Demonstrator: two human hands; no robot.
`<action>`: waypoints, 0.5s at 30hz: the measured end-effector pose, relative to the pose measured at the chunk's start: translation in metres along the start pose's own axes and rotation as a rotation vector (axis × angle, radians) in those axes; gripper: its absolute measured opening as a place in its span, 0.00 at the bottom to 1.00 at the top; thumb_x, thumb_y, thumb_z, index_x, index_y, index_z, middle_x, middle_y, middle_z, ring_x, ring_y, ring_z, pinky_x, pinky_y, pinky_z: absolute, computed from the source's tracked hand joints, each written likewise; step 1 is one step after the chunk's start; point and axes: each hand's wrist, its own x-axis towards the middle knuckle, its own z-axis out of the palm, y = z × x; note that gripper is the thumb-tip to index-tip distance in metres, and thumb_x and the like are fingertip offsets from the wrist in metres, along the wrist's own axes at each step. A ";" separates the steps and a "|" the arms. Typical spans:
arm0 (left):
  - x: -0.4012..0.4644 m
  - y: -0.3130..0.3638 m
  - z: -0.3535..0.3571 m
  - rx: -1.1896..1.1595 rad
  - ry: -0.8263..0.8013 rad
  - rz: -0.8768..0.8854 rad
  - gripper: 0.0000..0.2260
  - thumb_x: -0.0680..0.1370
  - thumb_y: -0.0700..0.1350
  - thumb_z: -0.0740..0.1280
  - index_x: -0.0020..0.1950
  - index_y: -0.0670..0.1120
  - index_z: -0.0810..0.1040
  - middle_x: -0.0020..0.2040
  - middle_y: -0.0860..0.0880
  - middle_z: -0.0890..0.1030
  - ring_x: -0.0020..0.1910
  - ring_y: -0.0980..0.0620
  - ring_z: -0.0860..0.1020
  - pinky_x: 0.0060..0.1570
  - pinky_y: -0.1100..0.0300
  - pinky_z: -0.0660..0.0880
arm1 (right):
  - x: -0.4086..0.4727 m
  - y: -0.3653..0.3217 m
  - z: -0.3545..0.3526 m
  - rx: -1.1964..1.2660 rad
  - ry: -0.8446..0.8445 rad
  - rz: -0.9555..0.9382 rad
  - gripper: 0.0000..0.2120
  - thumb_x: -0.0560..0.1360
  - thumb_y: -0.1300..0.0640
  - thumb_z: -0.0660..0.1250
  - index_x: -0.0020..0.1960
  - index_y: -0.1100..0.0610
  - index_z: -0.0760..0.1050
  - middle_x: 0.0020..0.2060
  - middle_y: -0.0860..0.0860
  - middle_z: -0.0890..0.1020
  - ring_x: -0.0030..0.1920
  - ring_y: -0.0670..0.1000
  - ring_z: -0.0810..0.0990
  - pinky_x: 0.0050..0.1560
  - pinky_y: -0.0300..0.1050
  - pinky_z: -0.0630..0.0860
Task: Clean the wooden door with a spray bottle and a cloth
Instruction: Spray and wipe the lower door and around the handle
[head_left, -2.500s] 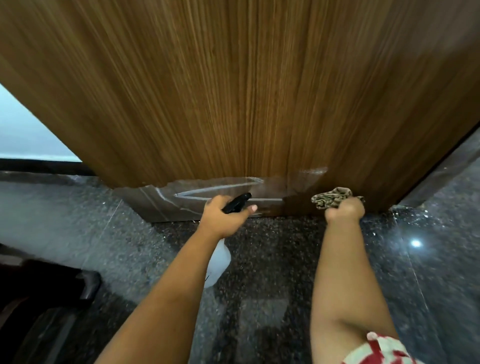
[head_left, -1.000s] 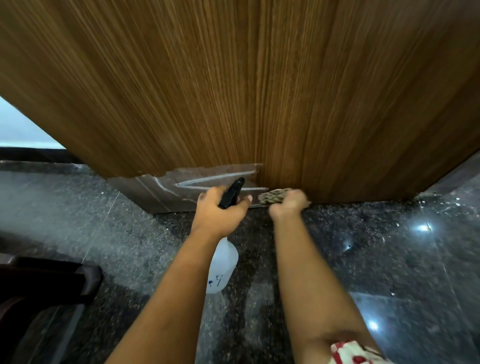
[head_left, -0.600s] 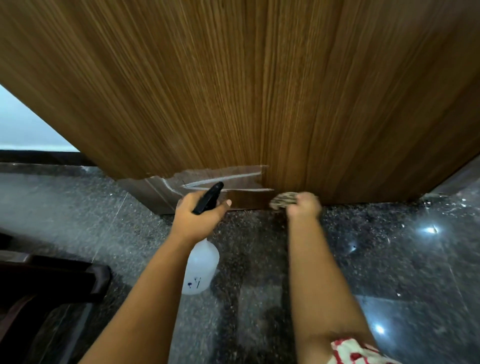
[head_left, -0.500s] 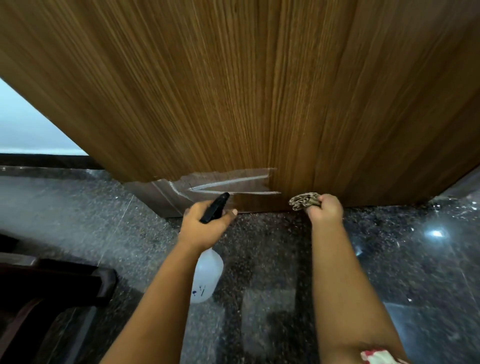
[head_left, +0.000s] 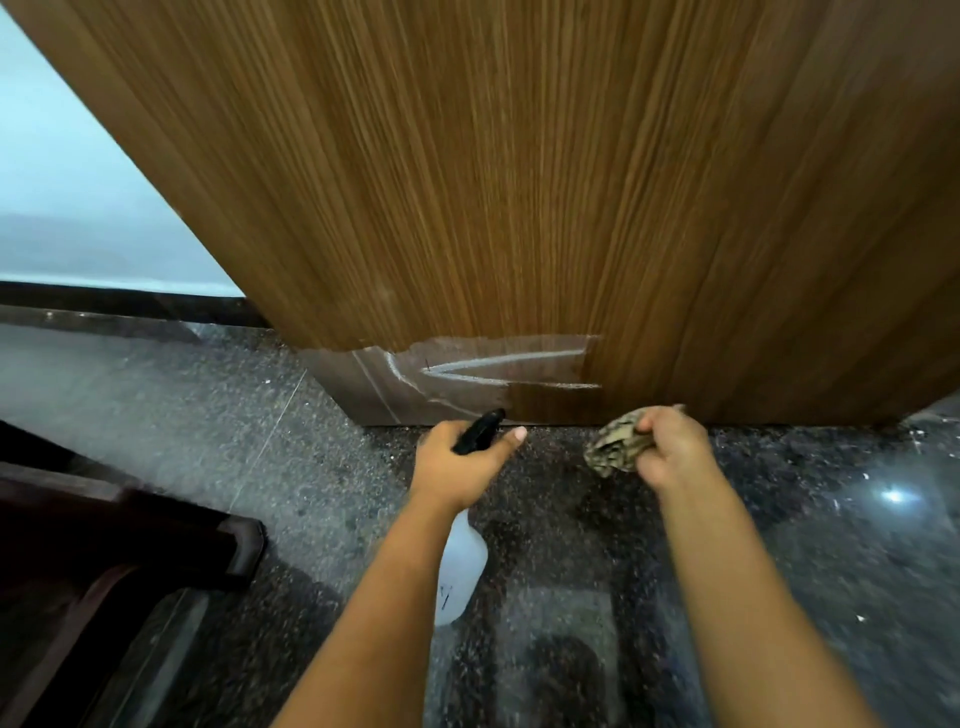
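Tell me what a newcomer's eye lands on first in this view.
The tall brown wood-grain door fills the upper frame, with a pale torn film patch at its bottom left corner. Below it, over the dark speckled polished floor, the left hand grips a translucent spray bottle with a black trigger head, and the right hand holds a crumpled patterned cloth.

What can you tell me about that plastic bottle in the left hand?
The translucent white plastic spray bottle has a black trigger head. The left hand grips its neck, fingers curled round it, nozzle aimed at the wooden door's bottom edge. Its body hangs tilted above the dark speckled floor, with small dark markings low down.
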 end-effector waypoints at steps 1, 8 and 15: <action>-0.002 -0.002 0.001 -0.004 -0.006 0.020 0.25 0.72 0.62 0.75 0.38 0.41 0.75 0.32 0.44 0.75 0.33 0.46 0.75 0.40 0.50 0.74 | 0.002 -0.005 -0.004 0.022 0.048 -0.035 0.13 0.72 0.75 0.51 0.39 0.62 0.69 0.36 0.57 0.73 0.41 0.58 0.75 0.51 0.55 0.75; -0.005 -0.001 0.006 -0.084 0.028 0.021 0.31 0.66 0.70 0.74 0.39 0.40 0.77 0.31 0.45 0.75 0.32 0.46 0.75 0.40 0.45 0.76 | -0.017 0.014 0.004 -0.321 0.154 -1.052 0.33 0.73 0.68 0.59 0.76 0.53 0.61 0.69 0.54 0.70 0.69 0.52 0.70 0.67 0.42 0.68; -0.003 -0.001 -0.002 -0.162 0.046 0.106 0.20 0.73 0.61 0.75 0.36 0.46 0.79 0.35 0.35 0.77 0.36 0.36 0.78 0.43 0.42 0.77 | 0.038 0.009 0.040 -1.465 0.156 -2.054 0.32 0.76 0.63 0.55 0.79 0.51 0.54 0.78 0.54 0.54 0.77 0.56 0.53 0.74 0.56 0.52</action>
